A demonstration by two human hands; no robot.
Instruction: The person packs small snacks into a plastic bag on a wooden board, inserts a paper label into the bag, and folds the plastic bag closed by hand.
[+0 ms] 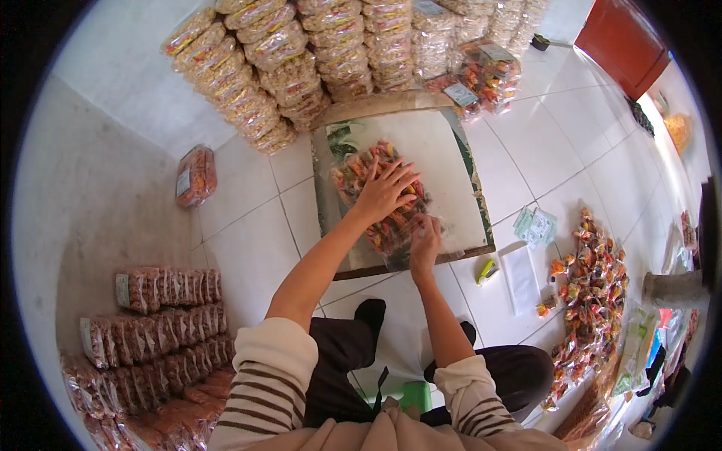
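Observation:
A clear plastic bag filled with small colourful snack packets point(383, 222) lies on a low white-topped table point(447, 173). My left hand point(385, 192) rests flat on top of the bag, its fingers spread. At the bag's near right corner, my right hand point(426, 239) is closed, with its fingers pinching the plastic edge. The fingertips of the right hand are partly hidden.
Stacked snack bags point(331, 45) line the back wall. Brown packs point(158, 327) are piled at left. On the right floor lie a yellow-green stapler point(487, 270), white plastic sheets point(520, 279), printed labels point(535, 225) and a heap of small packets point(590, 301).

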